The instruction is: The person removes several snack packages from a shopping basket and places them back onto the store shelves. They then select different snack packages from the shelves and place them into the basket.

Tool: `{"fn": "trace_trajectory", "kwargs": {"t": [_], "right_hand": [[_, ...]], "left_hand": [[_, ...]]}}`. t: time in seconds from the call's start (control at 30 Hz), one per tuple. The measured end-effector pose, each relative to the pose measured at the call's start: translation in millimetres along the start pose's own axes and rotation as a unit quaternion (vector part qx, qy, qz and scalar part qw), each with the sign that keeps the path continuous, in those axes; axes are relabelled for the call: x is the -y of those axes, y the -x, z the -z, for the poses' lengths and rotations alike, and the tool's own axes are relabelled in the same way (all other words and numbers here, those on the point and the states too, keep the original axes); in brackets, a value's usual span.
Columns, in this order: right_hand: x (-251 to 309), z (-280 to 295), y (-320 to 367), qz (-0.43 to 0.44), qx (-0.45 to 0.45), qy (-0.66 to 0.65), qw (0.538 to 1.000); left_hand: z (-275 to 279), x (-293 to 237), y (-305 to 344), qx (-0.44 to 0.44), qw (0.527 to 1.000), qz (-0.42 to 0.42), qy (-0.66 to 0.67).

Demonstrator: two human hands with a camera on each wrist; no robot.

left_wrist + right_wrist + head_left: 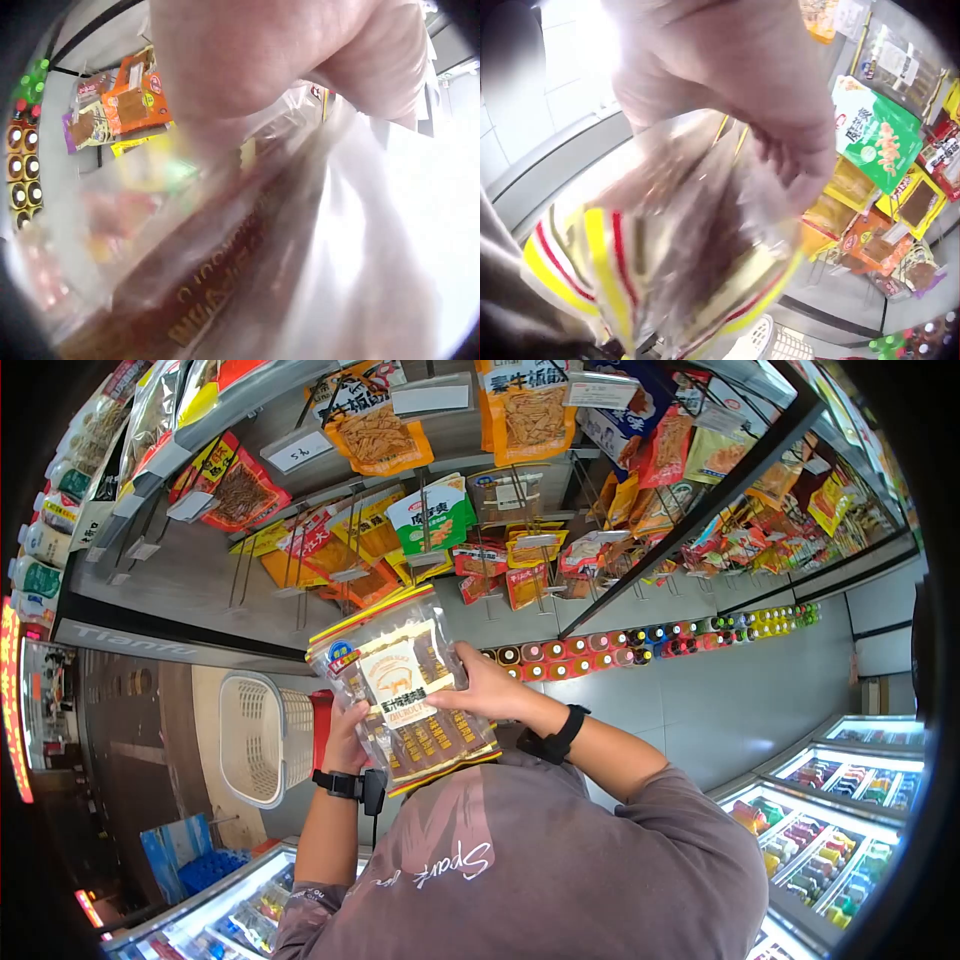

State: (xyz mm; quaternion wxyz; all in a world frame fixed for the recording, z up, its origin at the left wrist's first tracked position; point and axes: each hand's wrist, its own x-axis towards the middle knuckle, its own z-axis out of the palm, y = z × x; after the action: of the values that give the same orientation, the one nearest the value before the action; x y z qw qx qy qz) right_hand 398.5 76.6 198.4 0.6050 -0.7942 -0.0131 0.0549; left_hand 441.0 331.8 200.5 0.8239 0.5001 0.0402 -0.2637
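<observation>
In the head view both hands hold a clear packet of brown dried-meat strips [412, 695] in front of the chest. It has a cream label, gold print and yellow and red striped edges. My left hand [348, 738] grips its lower left side. On the right side, my right hand [487, 685] pinches it, thumb over the label. Up close in the left wrist view, the crinkled plastic [247, 262] runs below the left hand [277, 60]. Striped packet ends [615, 255] overlap under the right hand [735, 82] in the right wrist view, suggesting two packets together.
Snack bags hang on hooks ahead, among them a green and white bag [432, 515] and an orange bag [525, 420]. Rows of bottles [560, 660] stand on the floor below the shelves. A white basket [250, 735] is at the left, with lit freezers [815, 850] at the right.
</observation>
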Motion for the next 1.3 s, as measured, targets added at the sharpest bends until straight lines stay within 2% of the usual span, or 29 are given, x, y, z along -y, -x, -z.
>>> {"fn": "trace_trajectory", "kwargs": {"t": [0.1,0.13,0.17,0.2,0.27,0.3,0.37,0.43,0.5,0.53,0.57,0.63,0.7,0.77,0.83,0.9,0.97,1.07,1.17,1.3], "right_hand": [[11.7,7.0,2.8,-0.042,-0.018,-0.007,0.999],[19.8,14.6,6.7,-0.076,0.010,-0.009,0.997],[10.1,12.1,10.5,-0.074,0.011,-0.009,0.997],[-7.5,5.4,14.2,-0.059,-0.017,-0.081,0.995],[-14.6,3.7,24.6,-0.059,-0.043,-0.185,0.980],[-16.7,2.8,28.7,-0.058,-0.043,-0.184,0.980],[-19.6,1.5,35.8,-0.068,-0.097,-0.269,0.956],[-24.5,9.5,41.4,-0.079,-0.095,-0.286,0.950],[-37.9,25.6,48.4,-0.067,-0.145,-0.279,0.947],[-35.9,38.0,52.6,-0.088,-0.176,-0.295,0.935],[-30.6,53.2,56.3,-0.070,-0.185,-0.317,0.928],[-55.4,82.6,61.4,-0.050,-0.184,-0.349,0.918],[-75.0,110.2,68.9,-0.079,-0.190,-0.336,0.919],[-87.7,124.0,69.0,-0.081,-0.200,-0.322,0.922],[-108.2,133.0,64.0,-0.142,-0.223,-0.204,0.943],[-140.3,134.6,44.8,-0.122,-0.238,-0.125,0.955],[-177.3,138.6,17.8,-0.108,-0.223,-0.175,0.953],[-183.4,138.0,-11.5,-0.086,-0.237,-0.172,0.952],[-186.2,132.3,-18.8,-0.074,-0.223,-0.216,0.948],[-205.1,127.3,-11.0,-0.099,-0.224,-0.194,0.950]], "left_hand": [[2.1,-6.2,-6.1,0.026,0.999,-0.001,-0.031],[7.8,-1.6,-8.6,0.042,0.999,-0.005,-0.006],[8.4,-0.6,-8.4,0.057,0.998,-0.008,0.019],[8.2,0.0,-8.5,0.089,0.995,-0.001,0.034],[4.1,2.2,-8.0,0.083,0.996,0.007,0.017],[2.1,2.9,-8.7,0.077,0.997,0.016,0.000],[2.2,2.7,-10.2,0.077,0.997,0.028,0.005],[5.8,4.2,-12.9,0.044,0.998,0.052,0.004],[11.3,7.6,-13.4,0.033,0.998,0.049,0.004],[17.9,10.2,-12.6,0.024,0.999,0.043,0.001],[22.6,11.9,-10.7,0.014,0.999,0.038,-0.002],[34.6,18.7,-5.4,-0.005,1.000,0.030,-0.002],[54.4,27.9,-3.1,-0.034,0.996,0.058,0.058],[55.8,28.4,4.4,-0.059,0.996,0.049,0.051],[53.7,25.7,10.7,-0.060,0.993,0.054,0.085],[47.3,24.9,14.4,-0.058,0.994,0.053,0.079],[47.1,26.1,18.4,-0.066,0.996,0.048,0.030],[46.0,29.9,23.0,-0.106,0.993,0.045,0.020],[33.1,26.5,25.7,-0.116,0.993,0.017,0.009],[28.7,30.2,35.7,-0.137,0.991,-0.008,0.011]]}}
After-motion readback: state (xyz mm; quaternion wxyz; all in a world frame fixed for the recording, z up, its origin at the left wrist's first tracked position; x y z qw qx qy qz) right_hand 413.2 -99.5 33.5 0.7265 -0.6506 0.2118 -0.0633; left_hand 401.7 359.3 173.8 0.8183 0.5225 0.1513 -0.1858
